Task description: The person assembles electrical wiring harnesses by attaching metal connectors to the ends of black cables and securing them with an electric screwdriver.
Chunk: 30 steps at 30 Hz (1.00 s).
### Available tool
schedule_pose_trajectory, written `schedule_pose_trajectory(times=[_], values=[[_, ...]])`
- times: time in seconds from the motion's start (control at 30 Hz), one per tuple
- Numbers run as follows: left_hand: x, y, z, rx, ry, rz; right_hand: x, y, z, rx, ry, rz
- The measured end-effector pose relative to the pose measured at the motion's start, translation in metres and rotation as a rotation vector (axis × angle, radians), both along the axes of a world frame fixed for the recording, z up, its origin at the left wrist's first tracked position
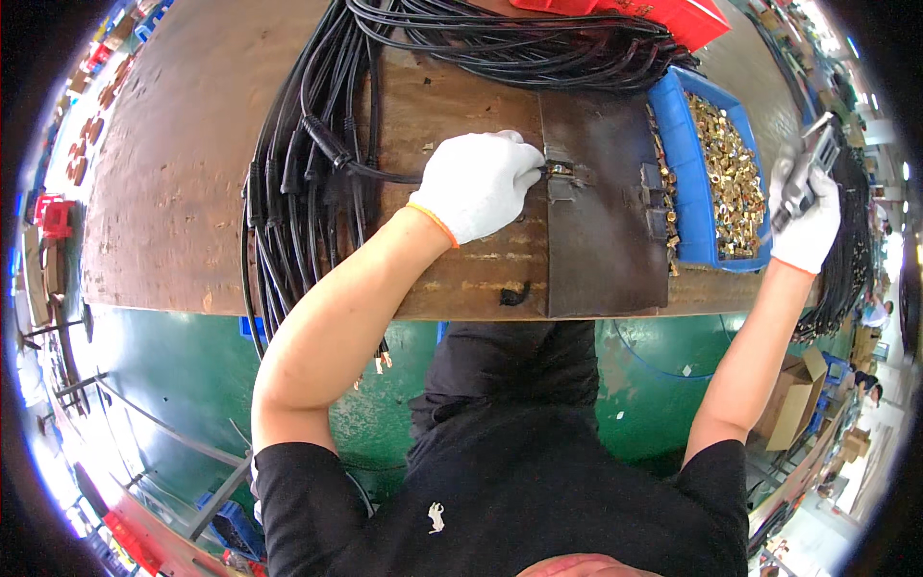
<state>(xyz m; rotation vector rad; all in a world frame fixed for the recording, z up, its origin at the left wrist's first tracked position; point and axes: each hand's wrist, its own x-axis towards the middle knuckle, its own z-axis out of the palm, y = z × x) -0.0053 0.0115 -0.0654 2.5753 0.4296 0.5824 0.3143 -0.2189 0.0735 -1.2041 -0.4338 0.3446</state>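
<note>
Brown wood is showing across the table (pixel 183 173), and black bundles (pixel 288 207) of cable are lying over its left and far sides; as a mass they are probably weighing a good deal and springing back when bent. The tool (pixel 823 152) is looking metallic, hard and fairly dense; its body, where the right hand (pixel 812 216) is wrapping tightly round it, is seeming the surest hold. That hand is hovering by the right side of the blue bin (pixel 694 192). The left hand (pixel 476 183) is pinching one cable (pixel 389 175), fingers drawn together by the left edge of the dark plate (pixel 606 250), just beside the clamp (pixel 577 173). This cable is running from a thick sleeve (pixel 327 144) into the hand; its end is hiding, so I cannot tell whether it is touching the clamp. It is looking light, bendy yet springy, smooth and hardly fragile; close behind its tip is seeming the place to grasp. The brass fittings (pixel 726 163) are looking small, hard and slippery, calling for fingertips.

Counting down by size, one table, one dark plate, one red bin (pixel 687 19), one blue bin, two hands and one tool are showing. One cable is sitting in the left hand; the bundles are overlapping too much for counting. Fittings are filling the blue bin, again beyond counting.
</note>
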Motion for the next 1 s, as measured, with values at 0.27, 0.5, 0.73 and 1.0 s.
schedule_pose_trajectory(times=[0.27,0.5,0.73,1.0], values=[[0.003,0.0,0.003,-0.028,0.017,-0.021,-0.046,0.077,-0.021,0.212,0.152,0.393],[0.008,-0.003,0.013,-0.041,0.101,-0.003,-0.118,0.121,-0.052,0.443,0.076,0.562],[0.005,0.0,0.015,-0.051,0.126,0.004,-0.129,0.133,-0.067,0.454,0.0,0.649],[0.005,0.0,0.014,-0.043,0.116,0.001,-0.131,0.147,-0.059,0.365,-0.123,0.994]])
